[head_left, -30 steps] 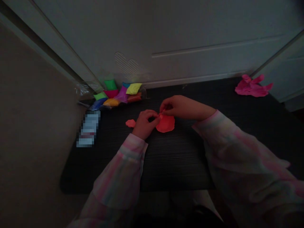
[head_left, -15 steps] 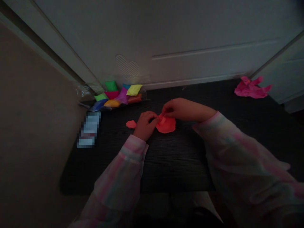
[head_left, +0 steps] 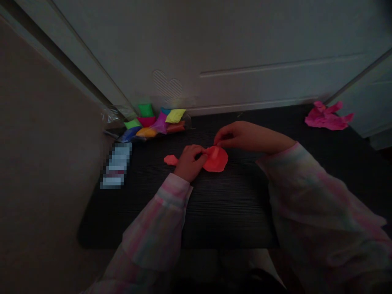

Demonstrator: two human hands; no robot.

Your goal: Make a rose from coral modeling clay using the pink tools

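Observation:
A flat, roundish piece of coral-coloured modelling clay (head_left: 219,164) lies on the dark table, with a small raised strip on its upper part. At its left edge, my left hand (head_left: 190,163) has thumb and fingers closed on the rim. My right hand (head_left: 240,135) reaches over from the right, its fingertips pinched together at the clay's far edge. A smaller lump of the same coral clay (head_left: 170,159) pokes out left of my left hand, which partly covers it.
Several coloured clay packets (head_left: 147,132) in clear plastic lie at the back left. In front of them is a pixelated rectangular item (head_left: 116,165). A bright pink crumpled piece (head_left: 327,119) stands at the far right corner. A pale panelled surface (head_left: 260,90) rises behind the table (head_left: 226,220).
My right hand has shifted slightly up and right along the clay's edge, uncovering more of the clay. My left hand stays at the left rim. The view has shifted a little.

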